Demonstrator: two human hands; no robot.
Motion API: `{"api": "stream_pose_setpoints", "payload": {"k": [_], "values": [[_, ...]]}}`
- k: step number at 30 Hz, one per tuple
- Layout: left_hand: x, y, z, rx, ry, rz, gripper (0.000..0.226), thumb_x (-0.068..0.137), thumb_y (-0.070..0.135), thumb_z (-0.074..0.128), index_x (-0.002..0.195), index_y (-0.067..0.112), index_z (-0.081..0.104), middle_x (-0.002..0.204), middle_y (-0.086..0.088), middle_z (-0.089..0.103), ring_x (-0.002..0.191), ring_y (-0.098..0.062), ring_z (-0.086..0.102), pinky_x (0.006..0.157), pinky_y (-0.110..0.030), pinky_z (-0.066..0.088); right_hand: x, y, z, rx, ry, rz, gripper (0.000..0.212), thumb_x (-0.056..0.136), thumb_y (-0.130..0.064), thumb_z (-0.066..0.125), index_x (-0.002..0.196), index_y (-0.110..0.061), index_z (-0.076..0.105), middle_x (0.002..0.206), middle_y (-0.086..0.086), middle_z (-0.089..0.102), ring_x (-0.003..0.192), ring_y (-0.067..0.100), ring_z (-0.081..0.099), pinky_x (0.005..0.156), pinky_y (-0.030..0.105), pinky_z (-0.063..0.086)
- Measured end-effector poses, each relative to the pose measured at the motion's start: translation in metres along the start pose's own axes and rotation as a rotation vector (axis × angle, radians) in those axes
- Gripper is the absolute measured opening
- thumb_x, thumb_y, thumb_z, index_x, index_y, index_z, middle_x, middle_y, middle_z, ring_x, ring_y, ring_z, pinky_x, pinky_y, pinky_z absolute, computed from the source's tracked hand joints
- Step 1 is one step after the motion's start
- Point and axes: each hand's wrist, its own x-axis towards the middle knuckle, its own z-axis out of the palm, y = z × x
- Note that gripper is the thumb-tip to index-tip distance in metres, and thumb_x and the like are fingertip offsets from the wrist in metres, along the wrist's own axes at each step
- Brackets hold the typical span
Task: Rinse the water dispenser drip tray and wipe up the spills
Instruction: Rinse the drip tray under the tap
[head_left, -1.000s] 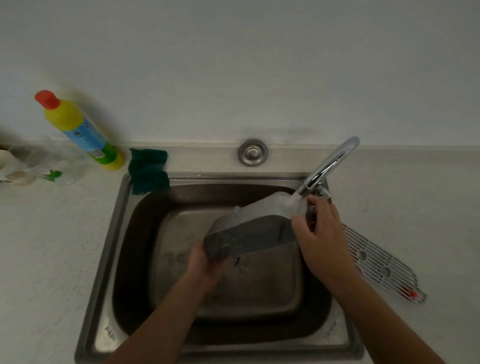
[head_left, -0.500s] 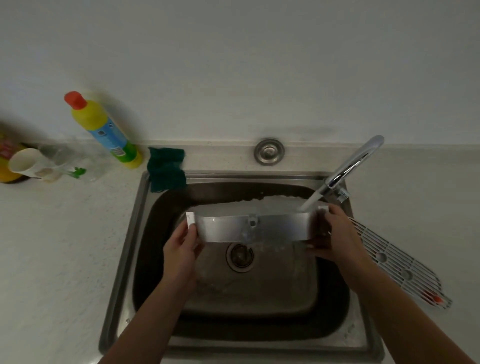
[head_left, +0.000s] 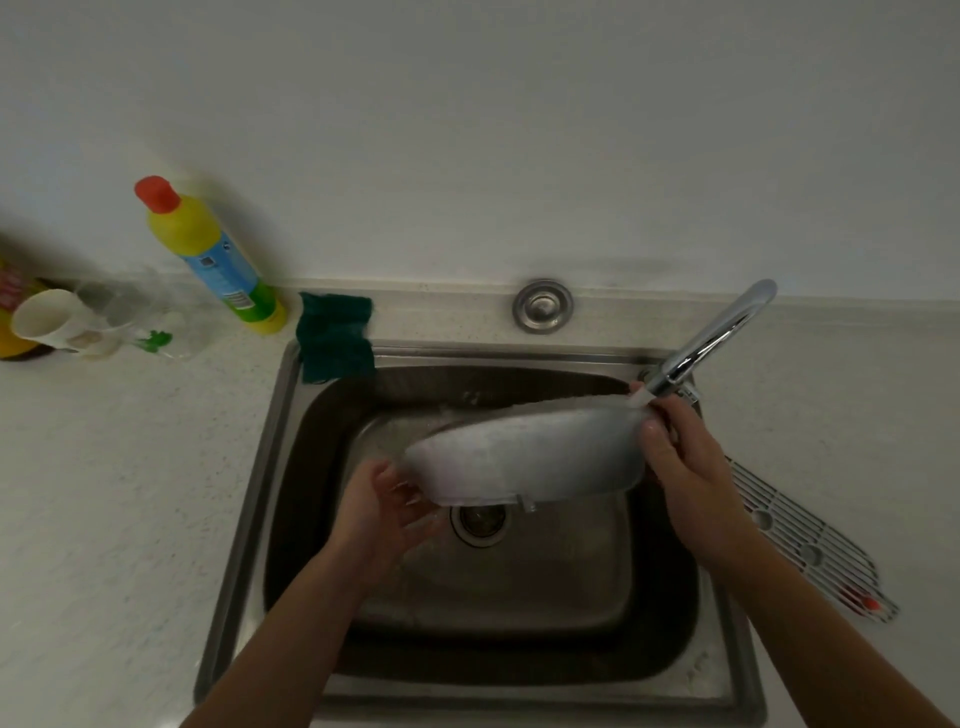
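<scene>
I hold the grey drip tray over the steel sink, tilted with its underside toward me and its right end higher. My right hand grips the right end just under the faucet spout. My left hand is at the tray's lower left end with fingers spread; whether it still grips the tray is unclear. A short stream of water leaves the spout tip and hits the tray's right end. The tray grille lies on the counter right of the sink.
A green scouring pad rests on the sink's back left corner. A yellow detergent bottle leans against the wall; cups and clear plastic sit at far left. The sink drain is below the tray. A round metal cap sits behind the sink.
The tray has been turned from edge-on and level to tilted, underside toward me, right end raised under the spout. My left hand has loosened and dropped lower.
</scene>
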Motion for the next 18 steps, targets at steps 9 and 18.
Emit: {"api": "stream_pose_setpoints", "payload": {"k": [9, 18], "values": [[0.015, 0.034, -0.013, 0.142, -0.108, 0.024, 0.062, 0.072, 0.048, 0.090, 0.124, 0.020, 0.071, 0.124, -0.018, 0.075, 0.107, -0.034, 0.076, 0.085, -0.048, 0.063, -0.010, 0.005, -0.026, -0.115, -0.322, -0.062, 0.076, 0.083, -0.001, 0.078, 0.140, -0.040, 0.047, 0.136, -0.041, 0.048, 0.128, -0.016, 0.047, 0.095, 0.011, 0.051], [-0.041, 0.066, -0.006, 0.489, 0.142, 0.630, 0.057, 0.062, 0.077, 0.080, 0.106, 0.045, 0.066, 0.107, 0.016, 0.075, 0.092, -0.008, 0.076, 0.070, -0.032, 0.064, 0.030, 0.036, -0.015, -0.532, -0.283, 0.041, 0.051, 0.100, -0.015, 0.059, 0.150, -0.018, 0.048, 0.153, 0.007, 0.052, 0.143, 0.022, 0.045, 0.120, 0.047, 0.035]]}}
